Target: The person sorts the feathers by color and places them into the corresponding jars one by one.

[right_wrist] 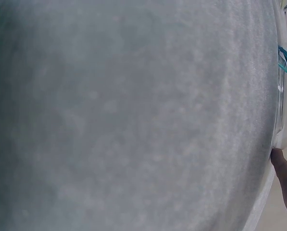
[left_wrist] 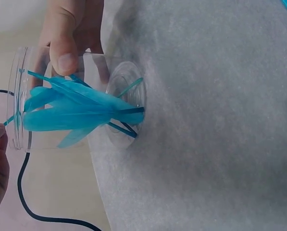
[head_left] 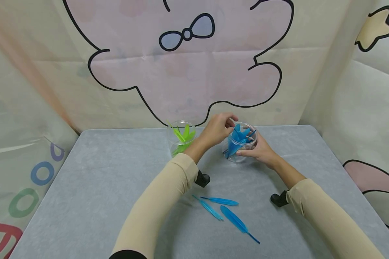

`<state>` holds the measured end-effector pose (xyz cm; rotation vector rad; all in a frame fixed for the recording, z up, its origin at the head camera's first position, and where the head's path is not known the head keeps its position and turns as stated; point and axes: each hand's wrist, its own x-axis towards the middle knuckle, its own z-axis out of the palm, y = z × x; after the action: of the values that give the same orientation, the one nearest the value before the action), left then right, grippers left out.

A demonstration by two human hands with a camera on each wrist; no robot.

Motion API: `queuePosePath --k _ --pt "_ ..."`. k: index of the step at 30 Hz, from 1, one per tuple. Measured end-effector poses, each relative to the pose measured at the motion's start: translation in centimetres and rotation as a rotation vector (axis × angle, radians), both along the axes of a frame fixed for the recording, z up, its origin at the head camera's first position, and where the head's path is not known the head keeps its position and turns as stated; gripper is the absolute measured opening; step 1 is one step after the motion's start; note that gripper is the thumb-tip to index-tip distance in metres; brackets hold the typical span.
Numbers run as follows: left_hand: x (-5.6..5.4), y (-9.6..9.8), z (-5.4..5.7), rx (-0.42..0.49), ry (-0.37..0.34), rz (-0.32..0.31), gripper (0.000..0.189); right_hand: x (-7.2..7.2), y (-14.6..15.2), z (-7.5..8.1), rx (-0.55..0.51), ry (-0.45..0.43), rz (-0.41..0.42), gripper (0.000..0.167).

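Observation:
Near the back of the table, my right hand (head_left: pixel 260 151) grips a clear plastic cup (head_left: pixel 242 145) from its right side, thumb in front. Several blue feathers (left_wrist: pixel 68 113) stand inside it, quills mostly toward the base in the left wrist view. At the cup's rim, my left hand (head_left: pixel 218 128) pinches the tip of one blue feather (left_wrist: pixel 8 121). Left of this cup, behind my left forearm, stands a second clear cup (head_left: pixel 172 144) with green feathers (head_left: pixel 184 135). The right wrist view catches only a fingertip (right_wrist: pixel 281 166) and some blue quills at its right edge.
Three loose blue feathers lie on the grey-covered table (head_left: pixel 116 180) nearer me: a small one (head_left: pixel 222 201), a lighter one (head_left: pixel 210 209) and a larger one (head_left: pixel 235 218). A printed cloth backdrop (head_left: pixel 188 72) rises behind the table's back edge.

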<state>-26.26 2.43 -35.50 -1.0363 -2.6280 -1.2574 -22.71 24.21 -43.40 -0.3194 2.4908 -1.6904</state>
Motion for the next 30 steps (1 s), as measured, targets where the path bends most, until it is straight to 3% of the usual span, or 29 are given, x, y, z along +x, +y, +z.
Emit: queuePosePath --k 14,30 --pt "0.0 -0.5 -0.2 0.009 0.045 0.047 0.018 0.2 0.0 0.1 0.031 -0.009 -0.026 0.102" --pt "0.5 -1.1 -0.2 0.003 0.061 -0.036 0.027 0.4 -0.1 0.2 0.025 0.000 -0.011 0.095"
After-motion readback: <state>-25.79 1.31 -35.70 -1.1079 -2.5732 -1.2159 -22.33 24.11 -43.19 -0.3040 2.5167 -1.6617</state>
